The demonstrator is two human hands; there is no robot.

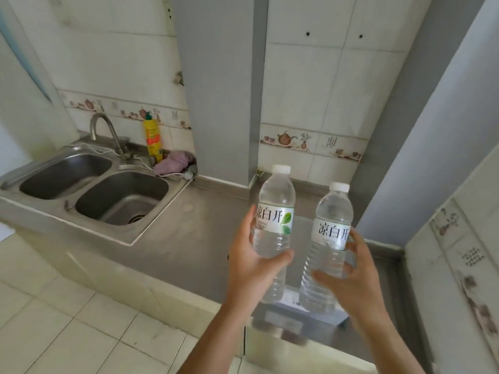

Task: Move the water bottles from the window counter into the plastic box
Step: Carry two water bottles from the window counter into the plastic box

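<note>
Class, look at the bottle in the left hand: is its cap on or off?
On. The left-hand bottle carries a white cap on its neck, and the left hand grips its body.

Both forearms are bare to the frame's lower edge, no sleeve showing. The left hand [252,268] and right hand [353,282] wear nothing.

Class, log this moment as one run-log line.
left hand: grips left bottle | right hand: grips right bottle | both bottles: upright, capped, over plastic box
</note>
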